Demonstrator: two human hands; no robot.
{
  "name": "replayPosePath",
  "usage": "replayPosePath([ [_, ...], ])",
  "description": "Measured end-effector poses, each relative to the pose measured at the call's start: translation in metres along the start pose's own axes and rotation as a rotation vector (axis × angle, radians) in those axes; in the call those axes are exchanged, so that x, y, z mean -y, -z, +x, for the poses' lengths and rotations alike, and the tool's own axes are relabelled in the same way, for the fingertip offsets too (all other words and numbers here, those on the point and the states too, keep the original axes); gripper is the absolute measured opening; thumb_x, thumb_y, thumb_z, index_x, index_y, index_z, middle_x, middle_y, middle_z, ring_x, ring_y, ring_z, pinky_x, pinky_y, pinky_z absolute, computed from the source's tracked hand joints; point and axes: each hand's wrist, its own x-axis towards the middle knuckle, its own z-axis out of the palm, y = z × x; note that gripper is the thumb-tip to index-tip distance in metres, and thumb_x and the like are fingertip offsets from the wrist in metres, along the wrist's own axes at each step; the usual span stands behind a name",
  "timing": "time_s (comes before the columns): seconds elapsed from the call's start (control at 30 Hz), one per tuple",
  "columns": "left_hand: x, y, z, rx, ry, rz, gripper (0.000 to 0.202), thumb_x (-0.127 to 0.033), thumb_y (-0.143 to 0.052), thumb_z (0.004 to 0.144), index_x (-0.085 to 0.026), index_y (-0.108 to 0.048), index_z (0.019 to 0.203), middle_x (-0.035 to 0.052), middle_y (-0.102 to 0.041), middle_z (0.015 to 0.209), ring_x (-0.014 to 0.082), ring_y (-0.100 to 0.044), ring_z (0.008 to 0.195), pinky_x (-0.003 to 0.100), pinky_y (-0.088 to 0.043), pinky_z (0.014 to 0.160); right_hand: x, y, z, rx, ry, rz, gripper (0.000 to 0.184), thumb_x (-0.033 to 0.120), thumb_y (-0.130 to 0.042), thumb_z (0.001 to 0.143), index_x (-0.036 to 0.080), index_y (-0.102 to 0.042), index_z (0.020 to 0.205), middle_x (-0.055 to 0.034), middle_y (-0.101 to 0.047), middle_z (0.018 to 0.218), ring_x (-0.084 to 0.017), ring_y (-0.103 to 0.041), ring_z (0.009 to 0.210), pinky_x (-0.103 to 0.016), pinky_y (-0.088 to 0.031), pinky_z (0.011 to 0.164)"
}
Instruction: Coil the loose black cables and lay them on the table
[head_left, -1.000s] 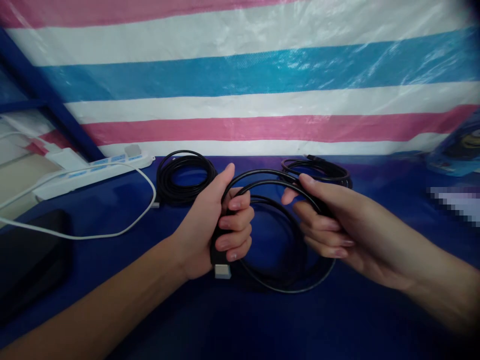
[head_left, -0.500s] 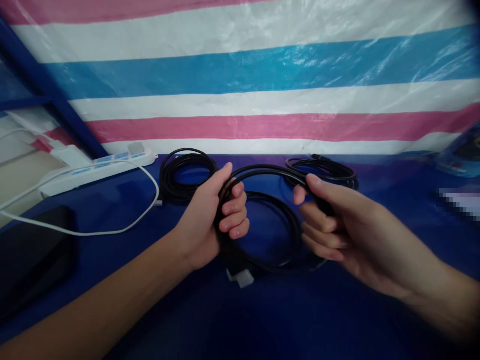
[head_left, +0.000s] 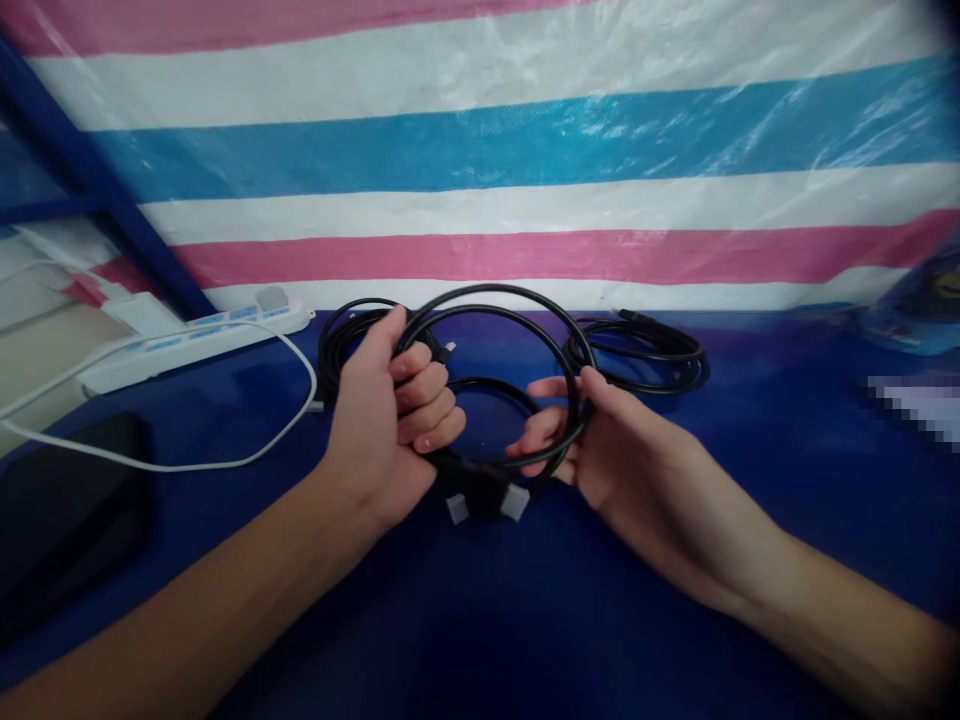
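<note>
My left hand [head_left: 390, 400] is closed around one side of a coiled black cable [head_left: 517, 290], its thumb pointing up. The upper loops of the coil arch across to my right hand [head_left: 630, 450], whose thumb and fingers are bent around the coil's right side. Below my left fingers hang the cable's thick black ends, with pale translucent caps [head_left: 515, 503] on the connectors. Another black loop [head_left: 487, 382] shows behind the held coil; whether it belongs to the same cable I cannot tell.
Two coiled black cables lie on the blue table [head_left: 480, 640], a left coil [head_left: 330, 365] and a right coil [head_left: 667, 350]. At left are a white power strip [head_left: 202, 340], a white cord [head_left: 225, 467] and a dark flat object [head_left: 75, 510]. A striped plastic sheet [head_left: 480, 150] stands behind.
My right hand has moved left and curled round the cable, bringing its strand into a rounder loop. My left hand has shifted slightly left and up. The capped ends have risen.
</note>
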Motion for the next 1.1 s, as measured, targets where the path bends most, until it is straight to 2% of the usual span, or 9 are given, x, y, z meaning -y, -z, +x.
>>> replayPosePath([
  [0.1,-0.004,-0.001,0.001,-0.035,-0.077,-0.004,0.047,-0.038,-0.045,0.088,-0.019,-0.022,0.052,-0.0081,-0.011,0.041,0.0042,-0.010,0.030,0.018,-0.013,0.028,-0.010,-0.007,-0.003,0.116,-0.026,0.002,0.044,0.051,-0.059,0.080,0.018,-0.054,0.109,-0.0074,-0.062,0.103,-0.015,-0.060,0.093,-0.030,-0.048,0.086],
  [0.2,0.002,-0.004,-0.001,-0.007,-0.105,-0.003,0.046,-0.031,-0.050,0.086,-0.019,-0.022,0.053,-0.0084,-0.012,0.040,0.0035,-0.011,0.029,0.017,-0.015,0.029,-0.016,-0.012,-0.004,0.131,-0.056,-0.098,0.045,0.043,-0.071,0.071,0.019,-0.058,0.107,-0.0064,-0.060,0.111,-0.017,-0.057,0.104,-0.031,-0.044,0.092],
  [0.37,0.017,-0.006,-0.004,0.015,-0.021,-0.016,0.046,-0.033,-0.048,0.088,-0.018,-0.022,0.053,-0.0080,-0.016,0.040,0.0032,-0.016,0.028,0.016,-0.024,0.030,-0.018,-0.011,-0.003,0.021,-0.014,-0.165,0.040,0.045,-0.065,0.077,0.014,-0.056,0.100,-0.0099,-0.061,0.106,-0.021,-0.057,0.103,-0.035,-0.045,0.088],
  [0.5,0.013,-0.005,-0.003,0.004,-0.058,-0.023,0.047,-0.035,-0.047,0.088,-0.018,-0.021,0.054,-0.0081,-0.015,0.040,0.0029,-0.016,0.028,0.016,-0.025,0.030,-0.017,-0.010,-0.006,0.172,-0.047,-0.100,0.049,0.034,-0.075,0.068,0.018,-0.052,0.109,-0.0074,-0.059,0.114,-0.015,-0.060,0.098,-0.027,-0.049,0.082],
  [0.57,0.008,-0.004,-0.003,0.004,-0.071,-0.035,0.046,-0.036,-0.045,0.089,-0.018,-0.022,0.054,-0.0081,-0.015,0.040,0.0030,-0.015,0.028,0.016,-0.024,0.030,-0.018,-0.010,-0.008,0.249,-0.128,-0.099,0.059,0.023,-0.079,0.062,0.021,-0.049,0.113,-0.0042,-0.060,0.109,-0.010,-0.062,0.086,-0.020,-0.050,0.073],
  [0.67,0.006,-0.003,-0.002,0.022,-0.065,-0.023,0.045,-0.035,-0.044,0.090,-0.018,-0.023,0.054,-0.0079,-0.016,0.040,0.0032,-0.016,0.029,0.017,-0.024,0.032,-0.019,-0.011,-0.008,0.263,-0.199,-0.107,0.062,0.014,-0.078,0.062,0.023,-0.046,0.114,0.0009,-0.062,0.091,-0.006,-0.063,0.079,-0.014,-0.048,0.069],
  [0.83,0.014,-0.001,0.000,0.054,-0.075,0.040,0.046,-0.038,-0.048,0.087,-0.019,-0.023,0.054,-0.0082,-0.016,0.041,0.0037,-0.019,0.032,0.019,-0.031,0.037,-0.019,-0.011,-0.006,0.204,-0.166,-0.115,0.045,0.024,-0.074,0.070,0.020,-0.052,0.109,0.0012,-0.062,0.081,-0.007,-0.063,0.070,-0.018,-0.050,0.070],
  [1.0,0.021,0.004,0.003,0.071,-0.020,0.241,0.046,-0.033,-0.059,0.080,-0.018,-0.025,0.053,-0.0072,-0.024,0.044,0.0049,-0.032,0.042,0.019,-0.042,0.051,-0.011,-0.009,-0.007,0.081,-0.095,-0.122,0.031,0.030,-0.070,0.074,0.017,-0.055,0.099,0.0050,-0.052,0.055,-0.002,-0.049,0.046,-0.013,-0.036,0.051],
  [1.1,0.024,0.006,0.003,0.088,0.064,0.260,0.043,-0.033,-0.061,0.078,-0.017,-0.029,0.055,-0.0058,-0.032,0.048,0.0062,-0.041,0.050,0.019,-0.043,0.056,-0.008,-0.004,-0.006,-0.012,-0.044,-0.119,0.027,0.033,-0.069,0.075,0.017,-0.058,0.094,0.0054,-0.045,0.045,-0.001,-0.042,0.044,-0.013,-0.031,0.049],
])
